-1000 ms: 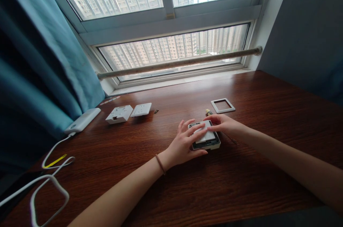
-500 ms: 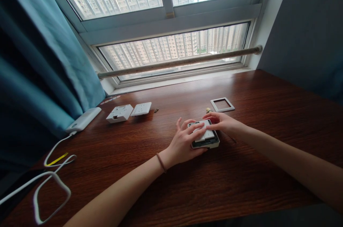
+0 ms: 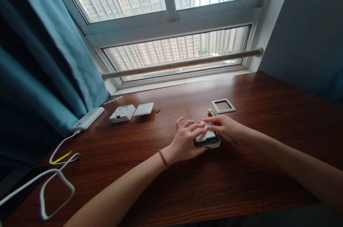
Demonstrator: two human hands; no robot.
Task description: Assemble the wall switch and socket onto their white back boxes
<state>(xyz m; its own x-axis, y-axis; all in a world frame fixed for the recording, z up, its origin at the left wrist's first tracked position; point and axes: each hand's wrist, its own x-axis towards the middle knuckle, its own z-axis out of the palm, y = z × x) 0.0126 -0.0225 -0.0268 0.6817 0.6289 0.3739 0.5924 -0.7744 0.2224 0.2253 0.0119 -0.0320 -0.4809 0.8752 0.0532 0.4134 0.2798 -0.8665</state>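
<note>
A square wall switch with a dark base and white rocker plates lies on the wooden table. My left hand grips its left side, thumb along the near edge and fingers curled over the top. My right hand holds the far right corner, its fingertips pressing on the white plates. A tool with a yellow handle peeks out just behind my right hand.
A white square frame lies behind the switch. Further left are a white socket plate, a white box part, a small screw and a white power bank with looping cables. A teal curtain hangs at the left.
My fingers have shifted on the switch: the left fingers curl further over its top and the right fingertips press closer in. The view has drifted slightly.
</note>
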